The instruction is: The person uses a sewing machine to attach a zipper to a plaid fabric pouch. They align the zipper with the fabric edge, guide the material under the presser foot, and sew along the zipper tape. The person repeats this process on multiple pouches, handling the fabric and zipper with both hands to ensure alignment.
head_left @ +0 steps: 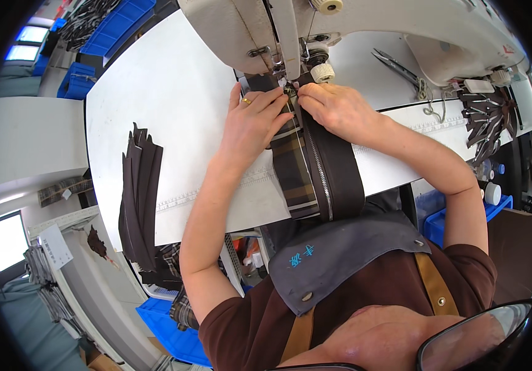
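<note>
Under the sewing machine's presser foot [289, 81] lies a piece of work made of plaid fabric [294, 164], a metal zipper [320, 170] and dark brown fabric [341, 173]. It runs toward me and hangs over the table's front edge. My left hand [255, 117] rests on the plaid side just left of the foot, fingers stretched out and thumb apart. Close to the foot on the right, my right hand [340, 112] pinches the dark brown fabric beside the zipper. Its fingertips are partly hidden.
Dark brown strips [139, 198] are piled on the white table [195, 105] at left. Behind my right hand lie metal tweezers [396, 65]. Zipper pieces [488, 120] hang at the far right. The machine [371, 17] overhangs the back. Blue bins [170, 331] stand below.
</note>
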Tool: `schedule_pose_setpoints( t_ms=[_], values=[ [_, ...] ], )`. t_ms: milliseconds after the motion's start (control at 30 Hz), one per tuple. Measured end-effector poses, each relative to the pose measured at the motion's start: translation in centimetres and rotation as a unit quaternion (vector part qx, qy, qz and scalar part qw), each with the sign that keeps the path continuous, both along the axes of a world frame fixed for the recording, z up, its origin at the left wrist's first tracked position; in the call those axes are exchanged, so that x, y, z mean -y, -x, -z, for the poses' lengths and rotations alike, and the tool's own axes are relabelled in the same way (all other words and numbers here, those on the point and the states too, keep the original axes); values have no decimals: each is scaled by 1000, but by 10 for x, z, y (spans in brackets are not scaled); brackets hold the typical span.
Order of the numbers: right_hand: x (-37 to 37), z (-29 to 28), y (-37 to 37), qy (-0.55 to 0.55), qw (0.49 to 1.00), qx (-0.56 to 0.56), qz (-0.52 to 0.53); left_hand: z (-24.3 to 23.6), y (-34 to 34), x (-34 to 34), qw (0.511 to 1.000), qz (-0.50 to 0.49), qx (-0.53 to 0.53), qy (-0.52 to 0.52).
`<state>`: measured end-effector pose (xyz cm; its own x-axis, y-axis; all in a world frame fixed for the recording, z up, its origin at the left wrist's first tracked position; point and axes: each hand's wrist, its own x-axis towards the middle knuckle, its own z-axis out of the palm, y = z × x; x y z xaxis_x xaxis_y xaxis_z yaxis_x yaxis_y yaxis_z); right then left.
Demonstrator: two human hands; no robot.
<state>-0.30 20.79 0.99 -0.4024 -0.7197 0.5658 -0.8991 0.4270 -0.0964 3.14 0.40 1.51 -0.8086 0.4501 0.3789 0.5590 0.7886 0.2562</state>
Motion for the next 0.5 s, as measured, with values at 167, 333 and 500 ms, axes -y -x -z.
schedule_pose_setpoints(
  t_ms=[167, 333, 500],
  values=[
    [1, -3, -1, 3, 1000, 12, 3, -3, 4, 1, 1000, 8, 9, -7],
    [0, -1, -1, 70, 990, 112, 42, 2, 2, 0, 1000, 3, -8, -9],
    [-14, 10, 0, 87, 992, 88, 0, 5, -7, -3, 998, -15, -49, 23]
  ],
)
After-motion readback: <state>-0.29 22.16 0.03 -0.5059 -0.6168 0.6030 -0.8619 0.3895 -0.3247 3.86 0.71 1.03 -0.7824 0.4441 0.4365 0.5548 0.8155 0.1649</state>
